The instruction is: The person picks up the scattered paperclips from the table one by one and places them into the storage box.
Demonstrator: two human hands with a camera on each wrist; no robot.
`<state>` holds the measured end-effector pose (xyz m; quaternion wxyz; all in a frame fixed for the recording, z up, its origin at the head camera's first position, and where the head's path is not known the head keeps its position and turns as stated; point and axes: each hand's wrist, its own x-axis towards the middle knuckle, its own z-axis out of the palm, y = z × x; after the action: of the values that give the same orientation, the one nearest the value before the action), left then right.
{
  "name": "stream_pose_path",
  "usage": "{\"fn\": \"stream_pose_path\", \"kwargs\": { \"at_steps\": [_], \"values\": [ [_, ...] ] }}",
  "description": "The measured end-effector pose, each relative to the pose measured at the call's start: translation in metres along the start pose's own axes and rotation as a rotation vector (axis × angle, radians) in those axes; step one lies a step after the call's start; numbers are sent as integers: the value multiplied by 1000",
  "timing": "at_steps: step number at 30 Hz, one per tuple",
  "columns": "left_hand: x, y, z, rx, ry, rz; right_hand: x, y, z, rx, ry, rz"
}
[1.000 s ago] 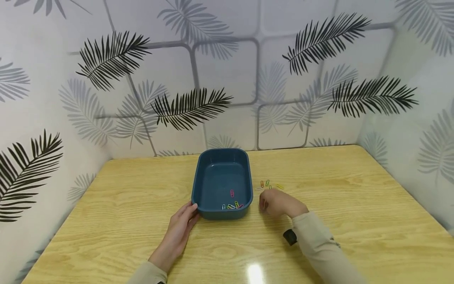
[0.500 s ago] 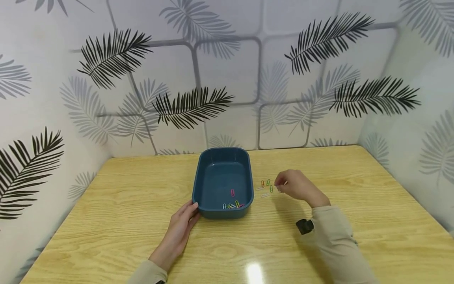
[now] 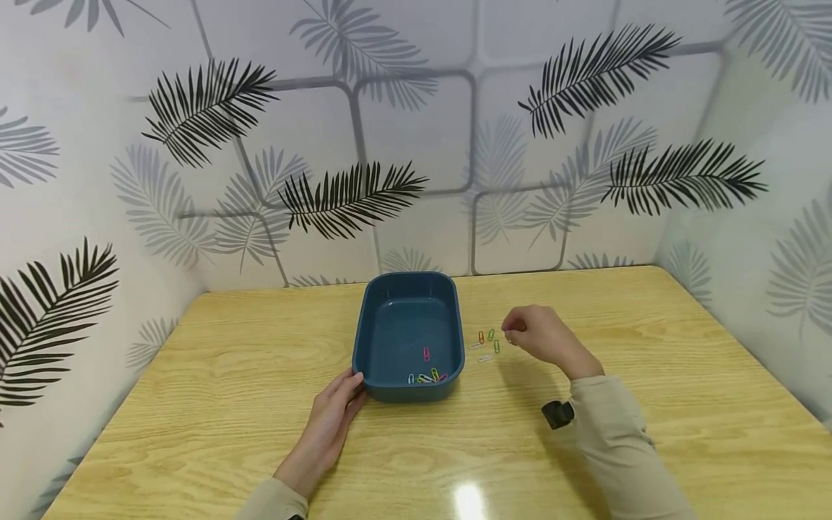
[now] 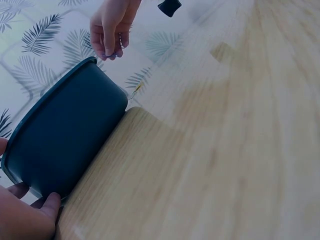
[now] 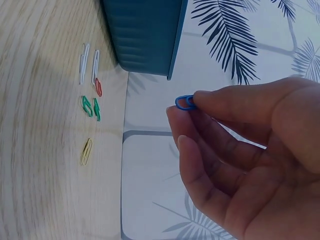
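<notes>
In the head view, my left hand (image 3: 330,415) holds the near left corner of a dark blue plastic bin (image 3: 408,392), its thumb over the rim. Several coloured paper clips (image 3: 435,373) lie at the bin's near end, with a pink one (image 3: 426,354) farther in. My right hand (image 3: 542,336) is raised to the right of the bin. Between thumb and fingertip it pinches a blue paper clip (image 5: 184,103), plain in the right wrist view. Below lie two white clips (image 5: 84,64), a red one (image 5: 98,87), two green ones (image 5: 86,106) and a yellow one (image 5: 86,151).
The bin stands on a light wooden table (image 3: 260,354). A wall with leaf-patterned covering (image 3: 416,144) rises behind the table and along both sides. On the right wrist is a black strap-like device (image 3: 558,414).
My right hand has risen from the loose clips near the bin and moved right and farther back, then held nearly still. The left hand and bin have stayed in place.
</notes>
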<state>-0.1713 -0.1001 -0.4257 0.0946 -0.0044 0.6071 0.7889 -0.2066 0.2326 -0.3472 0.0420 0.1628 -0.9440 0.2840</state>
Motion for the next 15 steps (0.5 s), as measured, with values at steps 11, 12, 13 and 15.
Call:
{"fn": "stream_pose_path", "kwargs": {
  "at_steps": [11, 12, 13, 15],
  "values": [
    [-1, 0, 1, 1, -9, 4, 1, 0, 3, 31, 63, -4],
    [-1, 0, 1, 1, -9, 6, 1, -1, 4, 32, 65, -8],
    [-1, 0, 0, 1, -8, 8, 1, -1, 4, 33, 67, -9],
    [-1, -1, 1, 0, -4, 9, 2, -1, 5, 37, 68, -15]
  ]
}}
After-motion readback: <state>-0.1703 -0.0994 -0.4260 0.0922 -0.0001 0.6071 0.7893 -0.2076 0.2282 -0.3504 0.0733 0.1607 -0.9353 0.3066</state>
